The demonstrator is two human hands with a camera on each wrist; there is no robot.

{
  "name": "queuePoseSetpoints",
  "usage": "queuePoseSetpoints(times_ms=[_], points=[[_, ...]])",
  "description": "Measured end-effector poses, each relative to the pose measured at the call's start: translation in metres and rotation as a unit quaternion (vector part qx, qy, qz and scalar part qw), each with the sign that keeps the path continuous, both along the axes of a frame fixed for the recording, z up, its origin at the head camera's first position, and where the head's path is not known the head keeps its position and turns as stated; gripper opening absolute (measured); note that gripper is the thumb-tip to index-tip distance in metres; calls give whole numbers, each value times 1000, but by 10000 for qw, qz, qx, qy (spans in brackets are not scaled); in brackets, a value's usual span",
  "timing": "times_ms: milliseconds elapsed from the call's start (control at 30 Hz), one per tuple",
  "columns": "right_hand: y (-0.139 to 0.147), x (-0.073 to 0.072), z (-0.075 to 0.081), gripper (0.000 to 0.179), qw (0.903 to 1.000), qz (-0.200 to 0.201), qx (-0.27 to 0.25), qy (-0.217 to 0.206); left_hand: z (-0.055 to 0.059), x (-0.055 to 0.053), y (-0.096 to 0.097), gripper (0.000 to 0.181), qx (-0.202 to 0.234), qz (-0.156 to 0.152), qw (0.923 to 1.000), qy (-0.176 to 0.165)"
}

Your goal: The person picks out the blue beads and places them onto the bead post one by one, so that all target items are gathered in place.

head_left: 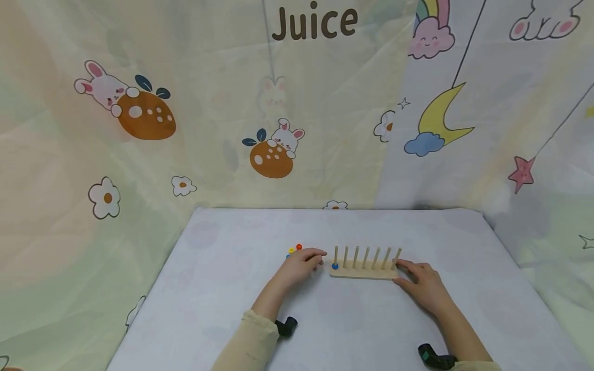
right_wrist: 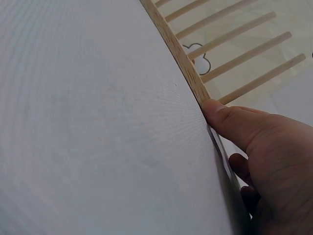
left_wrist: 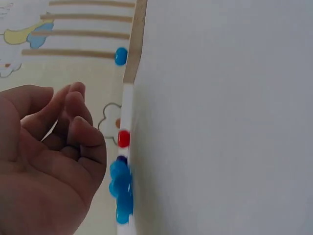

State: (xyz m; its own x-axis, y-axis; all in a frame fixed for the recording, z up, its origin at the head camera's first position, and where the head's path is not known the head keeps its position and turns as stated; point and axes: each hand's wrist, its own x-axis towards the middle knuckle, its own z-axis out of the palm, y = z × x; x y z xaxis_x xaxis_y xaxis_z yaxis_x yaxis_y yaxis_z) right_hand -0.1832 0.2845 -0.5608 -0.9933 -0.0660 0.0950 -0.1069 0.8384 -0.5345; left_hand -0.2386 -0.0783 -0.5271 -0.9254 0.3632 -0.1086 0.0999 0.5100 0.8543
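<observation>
A wooden peg board (head_left: pixel 364 274) with a row of several upright pegs stands on the table; one blue bead (head_left: pixel 335 266) sits at the foot of its leftmost peg. My right hand (head_left: pixel 426 286) grips the board's right end, the thumb (right_wrist: pixel 220 115) against the front edge and the other fingers partly hidden behind. My left hand (head_left: pixel 299 267) hovers just left of the board, fingers loosely bent, and nothing shows between thumb and fingers in the left wrist view. Behind it lie loose beads: a red bead (head_left: pixel 299 247), a yellow bead (head_left: pixel 291 250) and several blue beads (left_wrist: pixel 122 191), partly hidden by the hand.
A white cloth covers the table (head_left: pixel 362 324). A printed curtain (head_left: pixel 213 129) hangs close behind the table and along its sides. Black wrist devices sit on the left wrist (head_left: pixel 286 326) and the right wrist (head_left: pixel 435 356).
</observation>
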Motion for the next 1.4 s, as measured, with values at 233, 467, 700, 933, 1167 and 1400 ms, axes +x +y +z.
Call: queuePoseSetpoints(times_ms=[233,467,700,933,1167,1400], points=[[0,0,-2,61,10000,-10,47,29,3,-5,-37,27,78,504,9985,174],[1,0,-2,62,10000,-17,8,17,2,-13,-72,26,-20,1109,9936,-209],[1,0,-2,61,10000,2,-46,26,-1,-19,-88,24,-287,1286,9912,-137],[-1,0,0,60,10000,18,72,20,-5,-21,-90,23,-534,1212,9912,-69],[0,-1,-2,62,10000,1,85,2,-9,-25,-90,22,-979,899,9911,83],[0,-1,-1,62,10000,-14,77,-44,-11,-28,-90,22,-1051,702,9919,108]])
